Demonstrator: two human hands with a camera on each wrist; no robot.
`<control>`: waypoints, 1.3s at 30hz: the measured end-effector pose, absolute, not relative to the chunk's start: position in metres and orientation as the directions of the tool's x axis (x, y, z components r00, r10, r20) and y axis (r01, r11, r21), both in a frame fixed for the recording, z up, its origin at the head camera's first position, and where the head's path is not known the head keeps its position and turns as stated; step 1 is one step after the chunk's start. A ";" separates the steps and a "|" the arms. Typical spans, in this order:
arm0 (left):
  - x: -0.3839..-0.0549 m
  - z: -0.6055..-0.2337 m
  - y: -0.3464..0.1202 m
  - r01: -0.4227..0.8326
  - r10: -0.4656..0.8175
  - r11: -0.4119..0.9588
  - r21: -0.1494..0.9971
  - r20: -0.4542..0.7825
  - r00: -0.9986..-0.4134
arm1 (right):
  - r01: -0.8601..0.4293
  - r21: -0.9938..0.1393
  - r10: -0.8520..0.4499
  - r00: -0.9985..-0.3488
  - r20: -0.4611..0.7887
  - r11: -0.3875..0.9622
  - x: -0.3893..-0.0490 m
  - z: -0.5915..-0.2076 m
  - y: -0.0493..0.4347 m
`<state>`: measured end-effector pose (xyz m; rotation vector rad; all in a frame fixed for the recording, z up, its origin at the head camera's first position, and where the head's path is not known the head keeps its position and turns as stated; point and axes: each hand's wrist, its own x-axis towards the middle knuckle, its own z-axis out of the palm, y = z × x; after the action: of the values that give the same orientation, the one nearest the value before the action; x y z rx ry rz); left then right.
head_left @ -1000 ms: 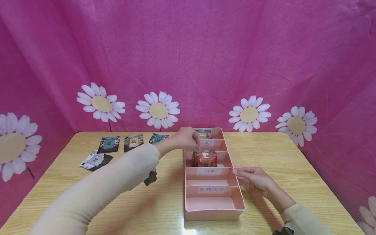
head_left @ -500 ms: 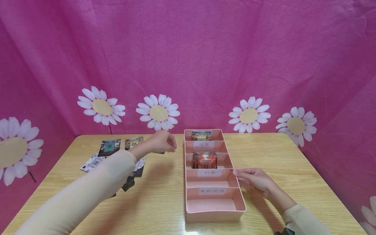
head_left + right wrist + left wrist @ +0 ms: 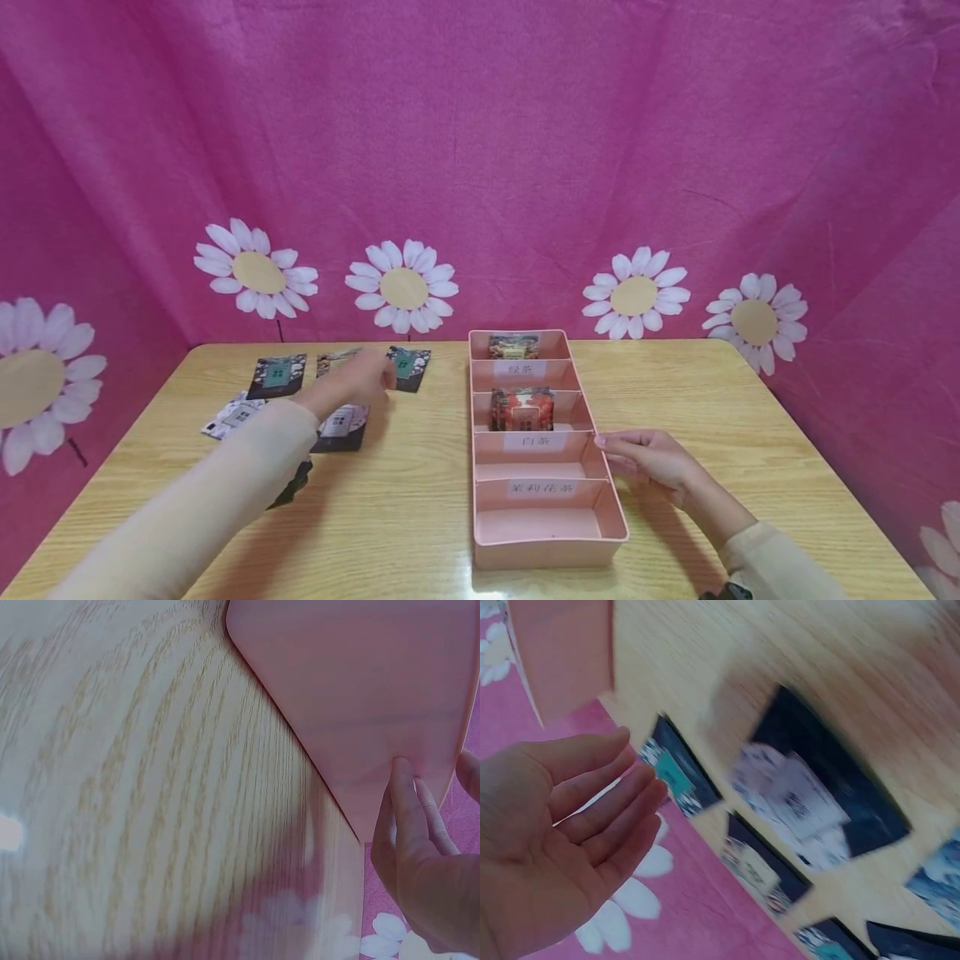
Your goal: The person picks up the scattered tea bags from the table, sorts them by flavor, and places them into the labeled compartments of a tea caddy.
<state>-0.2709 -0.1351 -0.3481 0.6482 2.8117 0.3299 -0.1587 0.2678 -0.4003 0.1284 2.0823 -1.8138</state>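
Observation:
My left hand (image 3: pixel 360 379) is over the tea sachets at the left of the table, fingers loosely bent and holding nothing in the left wrist view. Close by lie a white-and-black sachet (image 3: pixel 339 425), a green-labelled sachet (image 3: pixel 408 368) and a partly hidden yellow-labelled one (image 3: pixel 327 364). With the thumb at the rim and fingers against the outer wall, my right hand (image 3: pixel 660 458) holds the right side of the pink divided box (image 3: pixel 551 554). Red sachets (image 3: pixel 522 412) stand in a middle compartment; another sachet (image 3: pixel 514 347) sits in the rear one.
Farther left lie another green-labelled sachet (image 3: pixel 277 377) and a white sachet (image 3: pixel 236 415). Paper labels (image 3: pixel 536 441) with writing are on the box dividers. A pink curtain (image 3: pixel 480 167) with daisies rises behind the wooden table (image 3: pixel 420 517).
My left hand has moved left from above the box's red sachets to the sachets on the table. The green-labelled sachet at the back shows again. My right hand stays on the box.

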 end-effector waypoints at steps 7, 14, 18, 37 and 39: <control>-0.268 -0.361 -0.169 0.339 0.389 0.915 0.218 -0.258 -0.885 | 0.313 -0.935 -0.170 -0.925 -0.339 0.164 -0.158 -0.399 0.267; -0.261 -0.371 -0.191 0.261 0.320 0.940 0.221 -0.305 -0.897 | 0.324 -0.927 -0.169 -0.919 -0.355 0.187 -0.158 -0.397 0.268; -0.259 -0.374 -0.195 0.203 0.277 0.948 0.244 -0.325 -0.904 | 0.330 -0.926 -0.162 -0.919 -0.360 0.185 -0.159 -0.397 0.268; -0.239 -0.383 -0.167 0.361 0.404 0.911 0.200 -0.249 -0.880 | 0.313 -0.931 -0.181 -0.920 -0.346 0.189 -0.159 -0.400 0.269; -0.235 -0.383 -0.162 0.367 0.410 0.908 0.203 -0.240 -0.880 | 0.310 -0.930 -0.178 -0.922 -0.344 0.196 -0.159 -0.400 0.269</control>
<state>-0.2347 -0.1623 -0.3830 0.5804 2.7929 0.2191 -0.1592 0.2692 -0.4001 0.1233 2.1010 -1.7752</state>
